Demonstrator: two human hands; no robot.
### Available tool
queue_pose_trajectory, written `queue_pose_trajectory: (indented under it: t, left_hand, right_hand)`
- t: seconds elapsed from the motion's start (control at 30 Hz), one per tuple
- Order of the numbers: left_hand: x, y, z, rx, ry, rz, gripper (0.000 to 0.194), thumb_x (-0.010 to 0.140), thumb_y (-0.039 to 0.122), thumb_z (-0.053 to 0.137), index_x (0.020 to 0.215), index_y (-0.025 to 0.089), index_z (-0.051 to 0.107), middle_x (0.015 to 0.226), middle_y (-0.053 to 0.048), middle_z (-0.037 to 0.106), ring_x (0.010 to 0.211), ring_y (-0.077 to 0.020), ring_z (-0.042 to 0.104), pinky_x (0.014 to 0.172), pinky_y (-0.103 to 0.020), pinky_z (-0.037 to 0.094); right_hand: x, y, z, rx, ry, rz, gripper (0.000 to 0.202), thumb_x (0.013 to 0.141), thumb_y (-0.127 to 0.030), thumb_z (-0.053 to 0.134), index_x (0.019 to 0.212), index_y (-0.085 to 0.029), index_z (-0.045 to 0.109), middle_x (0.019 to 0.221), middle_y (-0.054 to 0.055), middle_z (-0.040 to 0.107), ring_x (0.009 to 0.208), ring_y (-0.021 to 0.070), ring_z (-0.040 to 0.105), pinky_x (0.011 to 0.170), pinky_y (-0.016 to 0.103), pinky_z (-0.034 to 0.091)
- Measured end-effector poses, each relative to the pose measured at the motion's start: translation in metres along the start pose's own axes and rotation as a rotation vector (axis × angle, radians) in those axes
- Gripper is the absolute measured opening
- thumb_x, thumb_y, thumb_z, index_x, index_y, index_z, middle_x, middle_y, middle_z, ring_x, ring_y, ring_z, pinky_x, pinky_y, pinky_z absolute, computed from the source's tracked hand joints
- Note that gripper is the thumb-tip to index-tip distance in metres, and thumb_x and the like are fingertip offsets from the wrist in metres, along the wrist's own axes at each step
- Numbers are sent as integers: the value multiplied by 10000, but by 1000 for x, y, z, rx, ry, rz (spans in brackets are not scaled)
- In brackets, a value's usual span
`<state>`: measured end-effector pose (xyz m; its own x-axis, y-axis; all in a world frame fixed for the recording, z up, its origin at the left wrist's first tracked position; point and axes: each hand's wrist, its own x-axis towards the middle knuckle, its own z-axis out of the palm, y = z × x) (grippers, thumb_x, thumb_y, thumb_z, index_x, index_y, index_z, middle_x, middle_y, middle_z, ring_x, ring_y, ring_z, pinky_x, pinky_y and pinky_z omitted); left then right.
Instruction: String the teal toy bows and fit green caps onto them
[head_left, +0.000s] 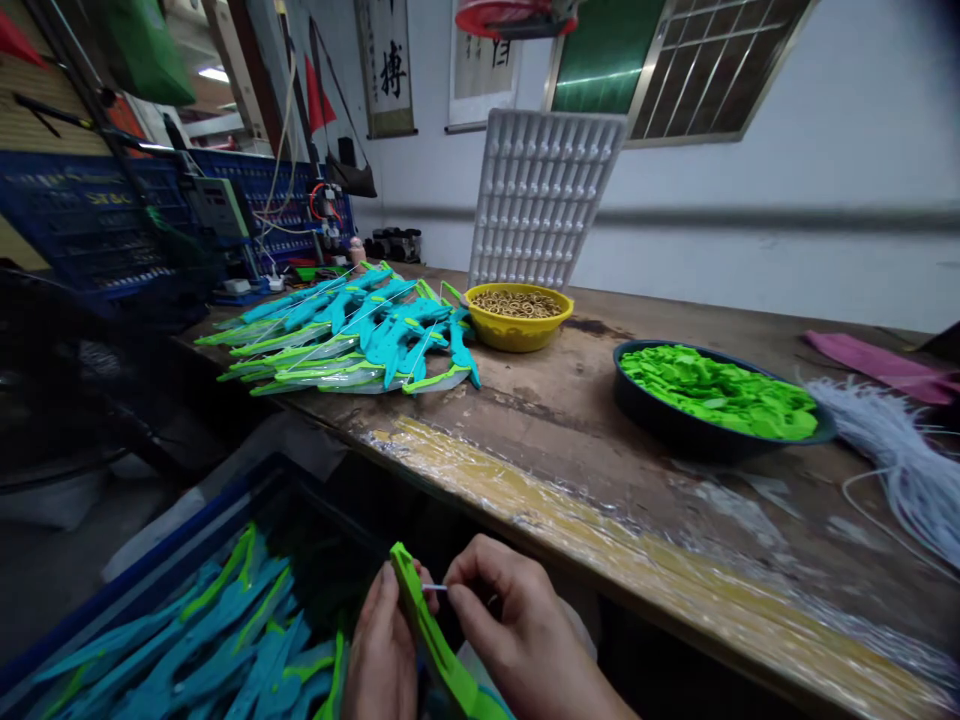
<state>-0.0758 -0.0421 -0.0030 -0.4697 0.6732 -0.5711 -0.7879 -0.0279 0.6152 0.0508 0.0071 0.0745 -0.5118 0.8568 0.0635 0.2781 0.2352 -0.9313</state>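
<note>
At the far left, below the bench edge, a blue crate [187,545] holds a loose heap of teal and green plastic bows [225,640]. Just right of it, low in the frame, the left hand [382,655] is closed around the lower limb of 1 green bow piece [431,640], which stands nearly upright between the 2 hands. The right hand [517,630] has thumb and forefinger pinched tight on a thin white string [435,587], whose end meets the bow's upper tip.

The bow piece is bright lime green, flat and curved, narrowing to a tip at the top, with a patch of teal at its base near the frame edge.

The likeliest slip, as I judge it, is the string sliding out of the pinch, since it is thin and only a short length shows. A loose left grip could also let the bow twist away from the string.

On the bench [600,470], left to right, lie a pile of strung bows [352,335], a yellow bowl [517,330] of small brass-coloured rings, a white moulded tray [544,200] leaning on the wall, a dark bowl [675,425] of green parts and a bundle of white strings [900,460].
</note>
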Motion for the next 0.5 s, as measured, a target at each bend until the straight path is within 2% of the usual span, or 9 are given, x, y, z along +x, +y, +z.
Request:
queue_pose_trajectory:
  t: [0.03, 0.1, 0.17, 0.2, 0.27, 0.37, 0.5]
  left_hand:
    - [0, 1, -4, -25, -53, 12, 190, 909, 328, 676, 880, 143, 705, 816, -60, 674, 769, -188, 660, 688, -266, 568]
    - [0, 4, -11, -82, -233, 25, 269, 828, 420, 774, 800, 166, 688, 769, -35, 635, 735, -189, 634, 701, -288, 564]
    - [-4, 8, -13, -141, -425, 16, 329, 755, 469, 838, 786, 182, 681, 760, -23, 611, 711, -184, 609, 725, -306, 557]
    - [-7, 10, -12, -175, -481, 6, 339, 742, 476, 849, 799, 187, 680, 761, -17, 602, 687, -171, 589, 713, -299, 548]
    - [-12, 15, -7, -231, -552, -35, 342, 746, 473, 850, 830, 195, 669, 750, 0, 572, 639, -143, 541, 673, -275, 523]
    - [-19, 20, 3, -268, -619, -75, 384, 744, 480, 848, 732, 191, 596, 673, 34, 466, 591, -123, 466, 645, -262, 497]
    - [-24, 23, 10, -267, -634, -32, 456, 737, 532, 835, 681, 202, 527, 633, 53, 380, 585, -120, 426, 659, -264, 490]
  right_hand:
    - [1, 0, 0, -35, 1, -56, 169, 878, -200, 491, 762, -174, 611, 741, 12, 587, 660, 130, 530, 626, 243, 395]
    - [5, -3, -3, -90, -25, -164, 164, 907, -179, 470, 786, -179, 580, 774, 11, 580, 676, 123, 537, 626, 235, 390]
    - [9, -10, -7, -138, -83, -265, 161, 936, -177, 452, 822, -184, 566, 806, 14, 571, 690, 122, 537, 627, 238, 383]
    - [10, -13, -8, -161, -120, -303, 168, 951, -182, 441, 829, -186, 555, 817, 16, 564, 694, 123, 535, 628, 242, 380]
    - [12, -22, -9, -199, -198, -356, 182, 975, -191, 424, 826, -189, 528, 836, 20, 548, 697, 125, 526, 621, 247, 371]
    - [12, -32, -4, -246, -277, -440, 167, 991, -198, 434, 829, -196, 475, 827, 7, 511, 649, 113, 472, 562, 239, 339]
    - [12, -36, 8, -315, -236, -546, 173, 1023, -194, 414, 851, -206, 431, 779, -25, 430, 548, 92, 366, 456, 224, 265]
